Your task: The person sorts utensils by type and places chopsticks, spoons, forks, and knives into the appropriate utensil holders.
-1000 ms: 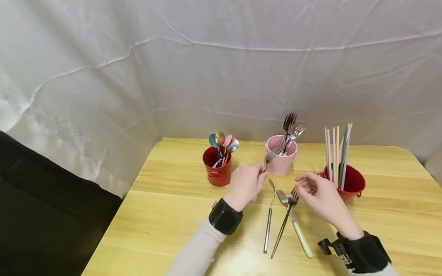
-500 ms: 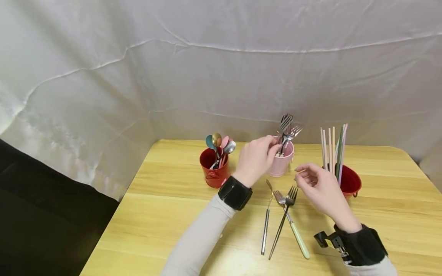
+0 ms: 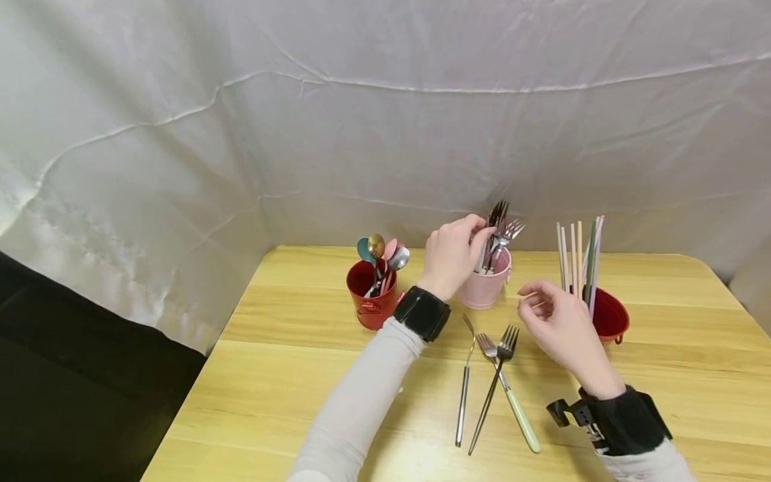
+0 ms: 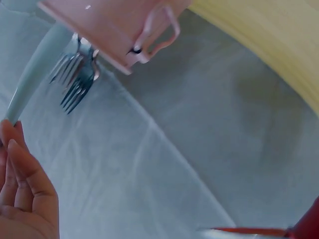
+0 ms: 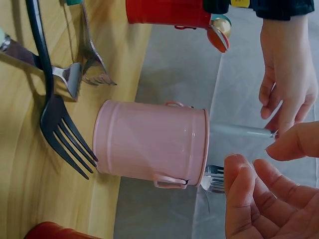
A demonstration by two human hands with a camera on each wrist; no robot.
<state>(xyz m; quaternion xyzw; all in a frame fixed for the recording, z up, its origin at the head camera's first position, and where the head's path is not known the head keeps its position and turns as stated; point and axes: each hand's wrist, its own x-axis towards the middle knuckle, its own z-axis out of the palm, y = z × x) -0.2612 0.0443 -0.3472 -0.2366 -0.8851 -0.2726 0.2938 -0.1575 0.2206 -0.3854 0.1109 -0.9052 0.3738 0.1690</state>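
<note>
My left hand (image 3: 452, 254) is over the rim of the pink bucket (image 3: 480, 293), pinching a fork by the upper end of its pale handle (image 4: 35, 69). The handle's lower part is inside the bucket, and the tines are a faint blur above my fingers in the head view. Several forks (image 3: 508, 231) stand tines up in the same bucket. My right hand (image 3: 560, 328) hovers in front of the red bucket at the right, fingers loosely bent, thumb and fingertips apart, holding nothing. On the table below lie a black fork (image 3: 496, 375), a green-handled fork (image 3: 518, 415) and a dark-handled fork (image 3: 462, 402).
A red bucket (image 3: 371, 308) of several spoons (image 3: 376, 246) stands left of the pink one. The red bucket (image 3: 614, 314) at the right holds several chopsticks (image 3: 578, 261). A grey curtain (image 3: 385, 147) hangs behind the wooden table (image 3: 289, 321).
My left hand has carried the fork up and away to the pink bucket, and its handle has gone down inside. My right hand has barely moved.
</note>
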